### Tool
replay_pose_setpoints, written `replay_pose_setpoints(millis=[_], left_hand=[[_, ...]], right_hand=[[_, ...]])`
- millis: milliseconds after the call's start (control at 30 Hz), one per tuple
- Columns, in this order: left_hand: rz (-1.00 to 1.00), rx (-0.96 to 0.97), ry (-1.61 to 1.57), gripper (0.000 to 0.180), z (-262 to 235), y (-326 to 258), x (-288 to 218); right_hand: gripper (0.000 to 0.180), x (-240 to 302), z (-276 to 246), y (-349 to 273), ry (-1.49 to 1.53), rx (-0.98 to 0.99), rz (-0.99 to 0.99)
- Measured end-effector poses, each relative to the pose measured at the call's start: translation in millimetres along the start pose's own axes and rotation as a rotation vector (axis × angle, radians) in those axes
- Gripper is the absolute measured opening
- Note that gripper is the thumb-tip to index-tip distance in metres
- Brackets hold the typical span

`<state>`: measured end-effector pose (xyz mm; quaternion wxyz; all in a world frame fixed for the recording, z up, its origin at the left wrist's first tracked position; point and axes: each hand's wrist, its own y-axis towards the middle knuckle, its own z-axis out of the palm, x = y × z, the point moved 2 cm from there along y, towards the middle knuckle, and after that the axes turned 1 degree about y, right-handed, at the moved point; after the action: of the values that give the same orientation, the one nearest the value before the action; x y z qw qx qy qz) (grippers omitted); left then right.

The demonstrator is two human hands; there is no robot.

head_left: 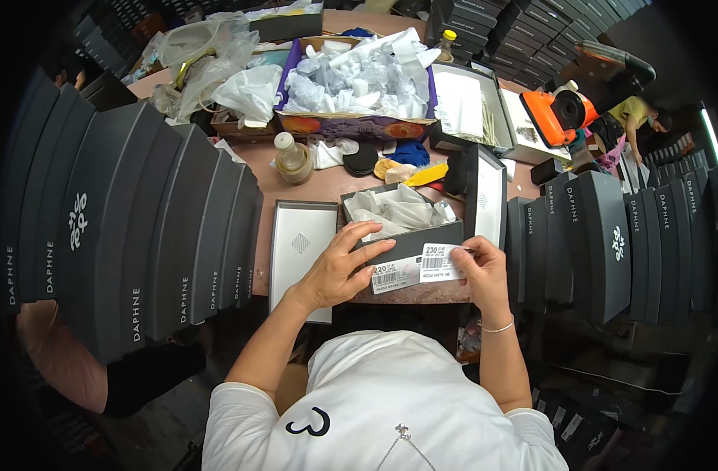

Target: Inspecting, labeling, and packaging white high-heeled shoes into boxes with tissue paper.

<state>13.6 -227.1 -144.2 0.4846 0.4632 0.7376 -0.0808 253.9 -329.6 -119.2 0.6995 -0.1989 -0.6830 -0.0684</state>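
A dark grey shoe box (445, 233) stands open at the table's front edge, with crumpled white tissue paper (390, 210) inside. My left hand (339, 271) rests against its left front corner, fingers spread apart. Between the thumb and fingers of my right hand (484, 275) is a white barcode label (436, 264), held flat in front of the box's end. Another white barcode label (394, 276) sits on that end, partly covered by the held one. Left of the box lies a shallow lid (302, 251) with its pale inside up.
Tall stacks of dark shoe boxes (131, 228) flank me, with more shoe boxes (594, 235) at right. Behind the open box are a glue jar (293, 161), a yellow-handled brush (426, 174) and a carton of crumpled paper (355, 122). An orange tool (559, 118) hangs at right; another person (632, 118) works beyond.
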Motion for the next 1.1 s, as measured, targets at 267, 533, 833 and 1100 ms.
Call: replay_pose_setpoints(millis=[267, 533, 833, 1100], left_hand=[[0.007, 0.058, -0.041, 0.055, -5, 9, 6], [-0.006, 0.130, 0.035, 0.075, -10, 6, 5], [-0.031, 0.074, 0.058, 0.074, -8, 5, 3], [-0.036, 0.059, 0.060, 0.070, -6, 6, 5]], right_hand=[[0.022, 7, -9, -19, -0.325, -0.096, -0.160], [0.021, 12, 42, -20, -0.564, -0.010, -0.224], [0.021, 15, 57, -18, -0.587, -0.001, -0.245], [0.021, 16, 58, -16, -0.609, -0.008, -0.240]])
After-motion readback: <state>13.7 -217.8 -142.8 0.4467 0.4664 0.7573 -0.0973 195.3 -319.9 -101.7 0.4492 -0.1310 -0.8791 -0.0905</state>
